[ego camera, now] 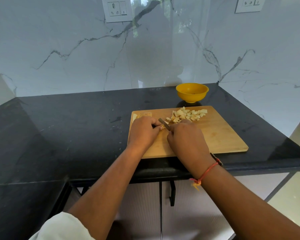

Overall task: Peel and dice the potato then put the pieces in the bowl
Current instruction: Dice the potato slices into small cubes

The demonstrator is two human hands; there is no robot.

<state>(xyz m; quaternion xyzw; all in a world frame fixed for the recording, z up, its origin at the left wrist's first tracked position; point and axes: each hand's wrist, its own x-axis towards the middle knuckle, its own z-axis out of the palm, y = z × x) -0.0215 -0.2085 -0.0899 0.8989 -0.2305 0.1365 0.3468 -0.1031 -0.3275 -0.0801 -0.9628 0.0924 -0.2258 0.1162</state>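
A wooden cutting board [218, 134] lies on the black counter. A heap of diced potato pieces [187, 115] sits at the board's far edge. My left hand [143, 130] holds down a small potato piece [162, 127] with curled fingers on the board's left part. My right hand [187, 137] grips a knife [164, 123], whose blade rests right beside that piece. Only the blade's tip shows. The yellow bowl [192, 92] stands beyond the board, near the wall, apart from both hands.
A flat pale strip of potato or peel [142, 115] lies at the board's far left corner. The black counter [68, 127] spreads to the left. A marble wall with sockets [117, 10] rises behind. The counter's front edge runs just below the board.
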